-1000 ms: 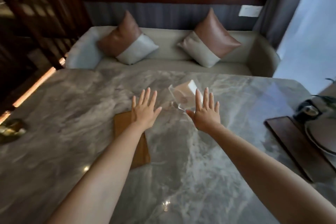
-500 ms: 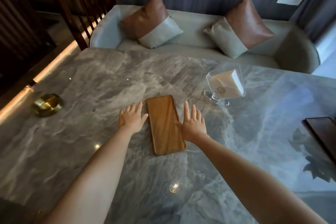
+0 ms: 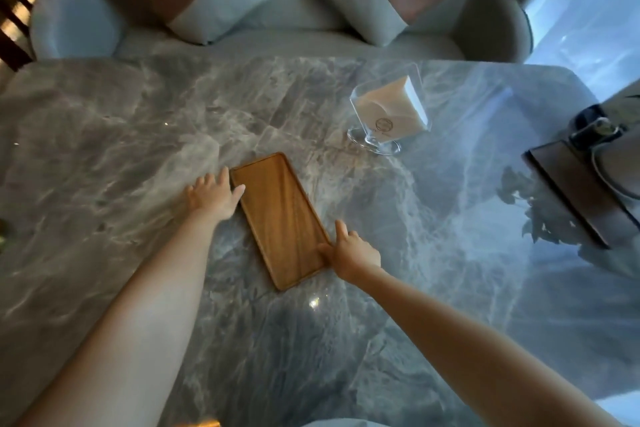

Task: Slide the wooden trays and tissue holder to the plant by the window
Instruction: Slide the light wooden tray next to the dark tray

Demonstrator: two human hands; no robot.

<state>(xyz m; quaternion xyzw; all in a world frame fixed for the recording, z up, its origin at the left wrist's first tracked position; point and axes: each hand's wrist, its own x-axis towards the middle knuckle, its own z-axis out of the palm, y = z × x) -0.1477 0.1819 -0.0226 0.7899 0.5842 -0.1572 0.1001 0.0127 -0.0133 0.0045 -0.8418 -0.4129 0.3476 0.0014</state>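
Observation:
A light wooden tray (image 3: 282, 218) lies flat and askew on the marble table (image 3: 104, 135), its far end pointing left. My left hand (image 3: 213, 196) is at the tray's far left corner, thumb over the rim and fingers on the table beside it. My right hand (image 3: 349, 250) holds the near right edge, thumb on the rim, index finger along the side. A clear glass tissue holder (image 3: 389, 118) with white tissues stands upright beyond the tray to the right, untouched. A dark wooden tray (image 3: 568, 191) sits at the right edge.
On the dark tray stands a dark pot with a metal fitting (image 3: 595, 126), and leaf shadows reflect on the table beside it. A grey sofa (image 3: 294, 35) with two brown-and-grey cushions runs along the table's far side. The bright window (image 3: 595, 10) is at the far right.
Both hands went from lying flat beside the light tray to taking hold of its edges. The tray has turned, its far end swinging left. The view has tilted further down.

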